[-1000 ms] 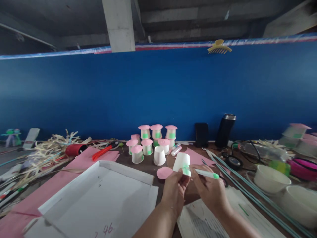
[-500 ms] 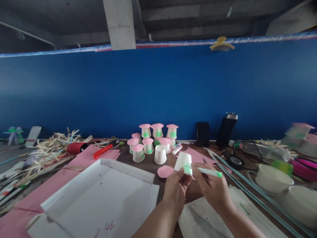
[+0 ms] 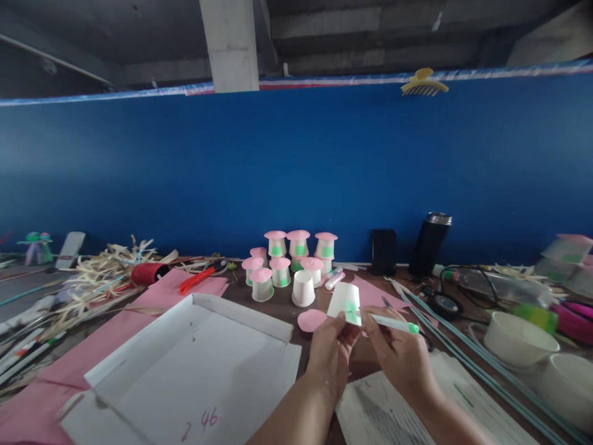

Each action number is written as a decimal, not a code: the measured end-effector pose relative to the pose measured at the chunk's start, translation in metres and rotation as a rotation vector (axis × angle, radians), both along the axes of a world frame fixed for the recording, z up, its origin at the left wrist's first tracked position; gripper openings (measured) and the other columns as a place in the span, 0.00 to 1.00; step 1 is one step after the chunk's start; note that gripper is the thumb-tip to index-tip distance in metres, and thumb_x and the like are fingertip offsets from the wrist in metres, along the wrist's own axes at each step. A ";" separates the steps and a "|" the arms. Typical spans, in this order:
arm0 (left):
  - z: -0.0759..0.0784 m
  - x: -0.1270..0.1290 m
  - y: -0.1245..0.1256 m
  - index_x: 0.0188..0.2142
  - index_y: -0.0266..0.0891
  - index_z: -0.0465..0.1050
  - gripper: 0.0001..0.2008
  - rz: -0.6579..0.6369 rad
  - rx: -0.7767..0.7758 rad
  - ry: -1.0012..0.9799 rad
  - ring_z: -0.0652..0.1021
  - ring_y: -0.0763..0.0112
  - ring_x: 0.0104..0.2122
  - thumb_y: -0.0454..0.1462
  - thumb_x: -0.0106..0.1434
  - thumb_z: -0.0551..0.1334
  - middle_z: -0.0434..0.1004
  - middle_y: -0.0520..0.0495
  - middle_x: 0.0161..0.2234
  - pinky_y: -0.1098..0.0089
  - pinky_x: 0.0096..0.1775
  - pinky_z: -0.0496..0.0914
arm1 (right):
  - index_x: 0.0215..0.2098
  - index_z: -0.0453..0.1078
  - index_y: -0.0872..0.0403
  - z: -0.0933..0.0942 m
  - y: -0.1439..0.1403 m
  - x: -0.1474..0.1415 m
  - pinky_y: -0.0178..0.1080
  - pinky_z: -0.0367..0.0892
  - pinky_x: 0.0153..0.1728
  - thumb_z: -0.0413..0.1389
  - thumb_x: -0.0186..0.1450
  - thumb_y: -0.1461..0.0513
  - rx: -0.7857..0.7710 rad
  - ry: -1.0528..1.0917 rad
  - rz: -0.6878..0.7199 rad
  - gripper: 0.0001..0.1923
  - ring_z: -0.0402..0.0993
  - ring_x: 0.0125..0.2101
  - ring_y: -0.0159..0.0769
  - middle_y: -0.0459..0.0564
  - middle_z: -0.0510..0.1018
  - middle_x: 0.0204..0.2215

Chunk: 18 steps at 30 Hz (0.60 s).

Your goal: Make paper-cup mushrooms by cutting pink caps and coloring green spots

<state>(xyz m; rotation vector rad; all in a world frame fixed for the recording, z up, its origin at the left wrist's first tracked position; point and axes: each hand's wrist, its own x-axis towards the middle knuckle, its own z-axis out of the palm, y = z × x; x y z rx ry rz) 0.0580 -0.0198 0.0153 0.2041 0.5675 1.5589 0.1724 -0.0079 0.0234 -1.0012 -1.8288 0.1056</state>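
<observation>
White paper cup (image 3: 345,303) stays pinched in my left hand (image 3: 330,353); my right hand (image 3: 402,357) grips the green marker (image 3: 389,322), so I judge short, light strokes best.

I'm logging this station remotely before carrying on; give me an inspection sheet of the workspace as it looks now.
Surface: brown table, crowded, pink paper at left.
Job's things: white paper cup with a green patch, held tilted; green marker with its tip at the patch.
Clutter: pink-capped cups, plain cup, pink disc, white cardboard tray, straw strips, white bowls, printed sheets.
Grippers: left hand holds the cup; right hand holds the marker.
Cables: black cord at right.
Surroundings: blue wall, dark flask, yellow hair clip.
</observation>
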 end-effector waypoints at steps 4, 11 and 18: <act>0.002 -0.001 0.000 0.27 0.30 0.75 0.04 -0.008 -0.004 0.001 0.75 0.74 0.28 0.29 0.57 0.62 0.76 0.44 0.27 0.73 0.35 0.72 | 0.40 0.74 0.52 -0.002 0.003 0.001 0.41 0.68 0.43 0.51 0.66 0.59 0.033 0.010 0.012 0.11 0.75 0.39 0.41 0.51 0.80 0.35; -0.004 0.000 0.001 0.25 0.30 0.74 0.03 0.009 -0.028 0.005 0.74 0.74 0.26 0.29 0.55 0.64 0.75 0.45 0.25 0.74 0.32 0.72 | 0.31 0.75 0.52 0.001 0.002 0.005 0.37 0.69 0.35 0.52 0.65 0.56 -0.104 -0.006 0.001 0.12 0.78 0.32 0.40 0.49 0.81 0.29; -0.005 0.001 0.001 0.25 0.30 0.74 0.03 0.003 -0.015 0.034 0.74 0.74 0.26 0.30 0.55 0.64 0.74 0.46 0.25 0.73 0.33 0.72 | 0.25 0.73 0.51 0.000 0.003 0.004 0.37 0.69 0.31 0.51 0.65 0.55 -0.078 0.004 -0.086 0.15 0.78 0.27 0.40 0.48 0.80 0.22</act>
